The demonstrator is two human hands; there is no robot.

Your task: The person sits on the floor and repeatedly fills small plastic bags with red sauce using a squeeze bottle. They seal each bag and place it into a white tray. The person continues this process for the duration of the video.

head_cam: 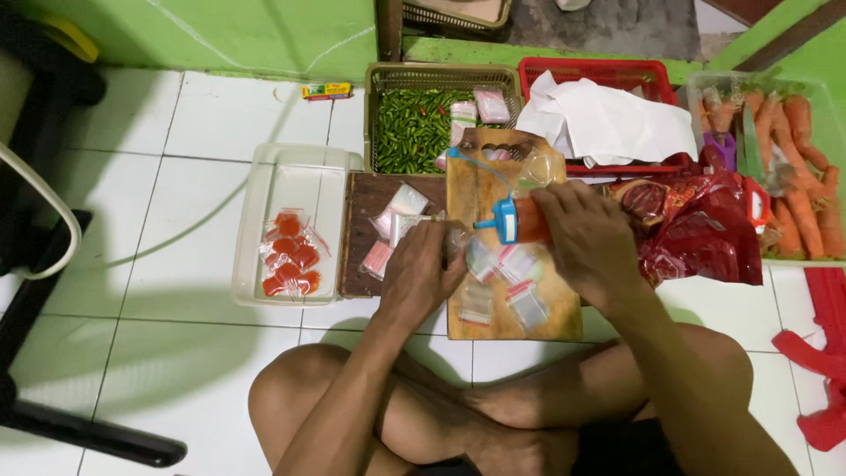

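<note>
My right hand (589, 240) grips a squeeze bottle (520, 221) of orange-red sauce with a blue cap, tipped sideways so the cap points left. My left hand (421, 269) pinches a small clear zip bag (456, 242) right at the bottle's cap. Both hands hover over a light wooden cutting board (476, 181) on the white tiled floor. Several small empty zip bags (515, 282) lie scattered on that board. To the left, a clear plastic tub (286, 176) holds several small bags filled with red sauce (289, 256).
A dark wooden board (366, 198) carries more small bags (397, 216). Behind stand a basket of green chillies (414, 128), a red basket with white paper (608, 115) and a clear tub of carrots (793, 167). Red plastic bags (705, 229) lie at right. My crossed legs are below.
</note>
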